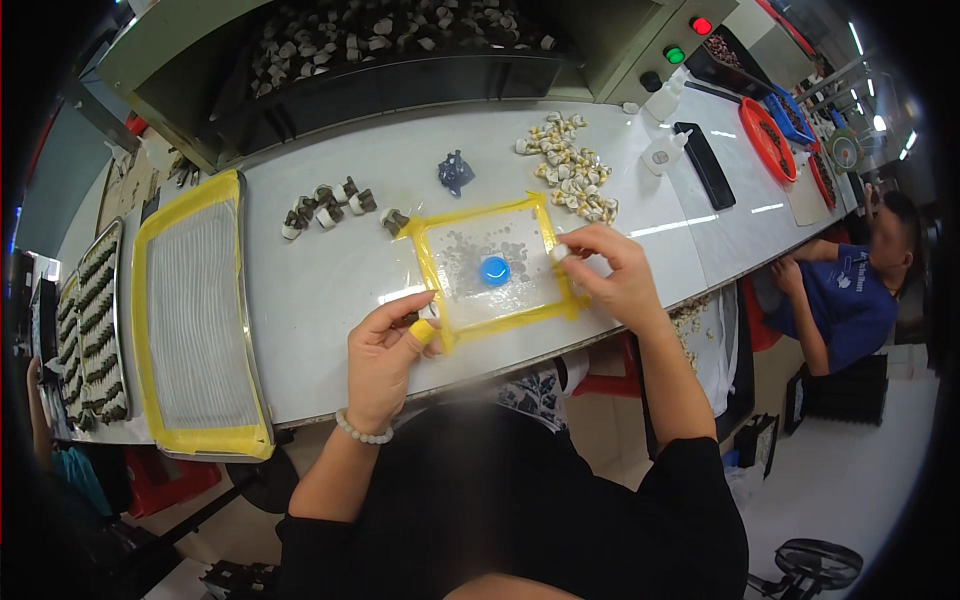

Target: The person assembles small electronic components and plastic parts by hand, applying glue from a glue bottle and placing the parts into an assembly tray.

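My left hand [385, 350], with yellow tape round a finger, is closed on a small white-and-dark piece [429, 311] at the left edge of a yellow-taped panel [480, 318]. Over the panel's right edge, my right hand [615, 278] pinches a small white piece [560, 253]. On the panel's clear, wet-looking surface sits a round blue cap [494, 270]. Beyond its far right corner lies a heap of white-and-yellow pieces [572, 175]. Several white-and-dark pieces [325, 208] stand to the left, and one more [394, 221] touches the far left corner.
A larger yellow-taped ribbed tray [150, 330] lies left, beside trays of dark-and-white pieces [92, 330]. A crumpled dark blue lump [455, 173], white bottles [664, 154] and a black tray [705, 166] are farther back. A machine opening [390, 90] holds many pieces. Another person [850, 290] sits right.
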A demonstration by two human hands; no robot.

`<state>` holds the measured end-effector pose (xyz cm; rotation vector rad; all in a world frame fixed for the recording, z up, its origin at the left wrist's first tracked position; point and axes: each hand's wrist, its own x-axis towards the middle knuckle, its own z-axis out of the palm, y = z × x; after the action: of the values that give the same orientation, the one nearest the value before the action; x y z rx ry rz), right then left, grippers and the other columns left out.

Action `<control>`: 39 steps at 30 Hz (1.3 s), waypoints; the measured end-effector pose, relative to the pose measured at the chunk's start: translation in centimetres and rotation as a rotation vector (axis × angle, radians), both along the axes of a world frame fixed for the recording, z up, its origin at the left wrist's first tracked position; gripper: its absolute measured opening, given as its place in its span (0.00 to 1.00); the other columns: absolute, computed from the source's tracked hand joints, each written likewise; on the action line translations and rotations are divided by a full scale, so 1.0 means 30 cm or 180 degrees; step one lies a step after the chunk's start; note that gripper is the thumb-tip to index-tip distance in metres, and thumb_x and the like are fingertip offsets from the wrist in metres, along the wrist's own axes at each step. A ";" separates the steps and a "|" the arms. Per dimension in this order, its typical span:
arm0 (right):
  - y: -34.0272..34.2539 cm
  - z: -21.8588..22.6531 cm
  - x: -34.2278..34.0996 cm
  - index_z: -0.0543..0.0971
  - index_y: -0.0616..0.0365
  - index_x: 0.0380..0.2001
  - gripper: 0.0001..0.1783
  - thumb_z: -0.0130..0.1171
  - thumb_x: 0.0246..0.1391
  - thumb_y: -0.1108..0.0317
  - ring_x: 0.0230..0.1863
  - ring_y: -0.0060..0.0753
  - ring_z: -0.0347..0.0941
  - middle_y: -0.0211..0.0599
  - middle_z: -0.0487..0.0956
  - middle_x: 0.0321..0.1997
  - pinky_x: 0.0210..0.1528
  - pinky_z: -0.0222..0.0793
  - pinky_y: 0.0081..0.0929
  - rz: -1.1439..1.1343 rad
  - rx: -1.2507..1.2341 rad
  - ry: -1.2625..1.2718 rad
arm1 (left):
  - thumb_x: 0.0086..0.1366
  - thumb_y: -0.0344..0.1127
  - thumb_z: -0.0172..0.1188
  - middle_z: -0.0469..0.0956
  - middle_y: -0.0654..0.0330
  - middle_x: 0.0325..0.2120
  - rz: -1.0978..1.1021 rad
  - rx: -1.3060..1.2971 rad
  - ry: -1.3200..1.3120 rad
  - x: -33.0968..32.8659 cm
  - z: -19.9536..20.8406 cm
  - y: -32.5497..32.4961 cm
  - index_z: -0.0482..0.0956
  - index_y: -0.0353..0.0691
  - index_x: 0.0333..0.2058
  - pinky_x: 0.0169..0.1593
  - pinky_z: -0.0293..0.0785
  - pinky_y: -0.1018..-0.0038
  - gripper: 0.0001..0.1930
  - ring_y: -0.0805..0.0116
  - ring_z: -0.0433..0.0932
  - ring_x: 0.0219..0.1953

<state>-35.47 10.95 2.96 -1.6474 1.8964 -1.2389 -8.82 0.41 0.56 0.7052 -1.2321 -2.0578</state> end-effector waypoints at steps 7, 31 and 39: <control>-0.095 0.046 0.109 0.80 0.59 0.32 0.09 0.61 0.45 0.70 0.35 0.41 0.73 0.38 0.76 0.32 0.38 0.71 0.32 0.0532 0.0094 0.0787 | 0.66 0.29 0.52 0.72 0.64 0.34 -0.0024 -0.0212 -0.0157 0.001 0.015 0.016 0.69 0.33 0.52 0.35 0.67 0.82 0.16 0.80 0.69 0.30; -0.137 0.081 0.130 0.80 0.57 0.34 0.09 0.60 0.48 0.68 0.36 0.39 0.73 0.35 0.76 0.33 0.39 0.70 0.32 0.0649 0.0198 0.1210 | 0.64 0.29 0.56 0.76 0.57 0.30 0.0000 0.1140 0.0342 -0.048 0.028 0.022 0.70 0.32 0.48 0.36 0.77 0.78 0.15 0.69 0.78 0.31; -0.144 0.073 0.116 0.80 0.61 0.35 0.12 0.63 0.44 0.75 0.34 0.39 0.73 0.39 0.76 0.33 0.35 0.71 0.30 0.0888 0.0284 0.1341 | 0.62 0.24 0.56 0.76 0.56 0.33 -0.0069 0.0907 0.0615 -0.046 -0.006 0.028 0.70 0.31 0.46 0.41 0.78 0.74 0.13 0.66 0.79 0.34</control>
<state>-31.99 6.64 5.13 -2.1626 1.8216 -0.7287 -10.22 1.26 0.36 0.6032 -0.8525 -2.2853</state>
